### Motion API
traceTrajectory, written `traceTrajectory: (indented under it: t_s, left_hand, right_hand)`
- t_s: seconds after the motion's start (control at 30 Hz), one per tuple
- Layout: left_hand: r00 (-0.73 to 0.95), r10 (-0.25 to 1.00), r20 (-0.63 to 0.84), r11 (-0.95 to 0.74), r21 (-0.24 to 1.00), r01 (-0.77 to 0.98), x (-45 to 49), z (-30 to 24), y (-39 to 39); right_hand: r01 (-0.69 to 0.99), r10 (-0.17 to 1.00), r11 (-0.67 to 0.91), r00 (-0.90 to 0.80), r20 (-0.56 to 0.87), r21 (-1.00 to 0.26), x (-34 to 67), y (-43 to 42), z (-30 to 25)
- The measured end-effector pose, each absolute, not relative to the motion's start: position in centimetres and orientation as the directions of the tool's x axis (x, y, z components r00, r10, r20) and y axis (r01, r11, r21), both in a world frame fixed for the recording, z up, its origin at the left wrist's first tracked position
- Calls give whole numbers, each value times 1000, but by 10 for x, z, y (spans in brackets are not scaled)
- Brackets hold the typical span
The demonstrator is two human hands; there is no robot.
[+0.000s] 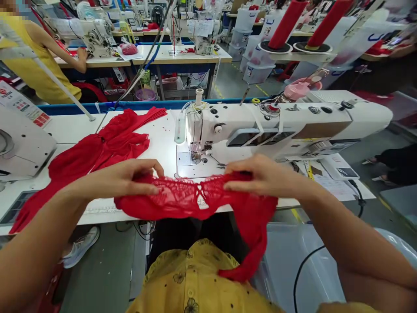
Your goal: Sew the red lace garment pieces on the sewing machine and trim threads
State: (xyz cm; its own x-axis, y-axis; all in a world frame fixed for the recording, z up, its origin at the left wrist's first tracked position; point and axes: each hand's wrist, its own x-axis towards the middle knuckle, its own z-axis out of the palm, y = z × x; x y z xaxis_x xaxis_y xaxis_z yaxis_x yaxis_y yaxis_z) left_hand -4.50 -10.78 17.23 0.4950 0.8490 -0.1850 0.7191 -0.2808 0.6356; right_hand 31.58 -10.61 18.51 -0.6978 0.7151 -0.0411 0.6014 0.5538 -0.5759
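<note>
A red lace bra (182,200) is stretched between my two hands, just in front of the sewing machine. My left hand (130,180) pinches its left part between thumb and fingers. My right hand (257,176) grips the right part, and a long red piece hangs down from there toward my lap. Crossed straps show at the middle of the lace. Beyond the fabric stands a white sewing machine (286,121), its needle area (195,156) a little behind the lace.
A heap of red garments (100,148) covers the table's left side. Red thread cones (288,24) stand above the machine at right. A pale plastic bin (299,261) is beside my right leg. A person in yellow (39,52) works at another machine far left.
</note>
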Motion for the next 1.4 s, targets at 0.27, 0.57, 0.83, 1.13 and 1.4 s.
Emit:
traceTrajectory:
  t_s: [0.27, 0.57, 0.83, 1.13, 1.4]
  left_hand:
    - [506, 776, 376, -609, 239, 756, 34, 45, -118]
    - [689, 661, 296, -746, 167, 645, 36, 25, -136]
    - [744, 624, 239, -777, 96, 622, 54, 21, -150]
    - [715, 646, 268, -758, 120, 641, 60, 24, -153]
    - [703, 678, 215, -735, 221, 641, 58, 27, -163]
  right_hand:
    - [737, 776, 610, -483, 406, -289, 282, -120, 40]
    - [636, 713, 697, -563, 419, -331, 291, -110, 39]
    - [553, 665, 745, -659, 351, -372, 269, -81, 33]
    - [496, 734, 661, -585, 346, -563, 263, -66, 32]
    - [490, 749, 626, -593, 293, -607, 264, -59, 38]
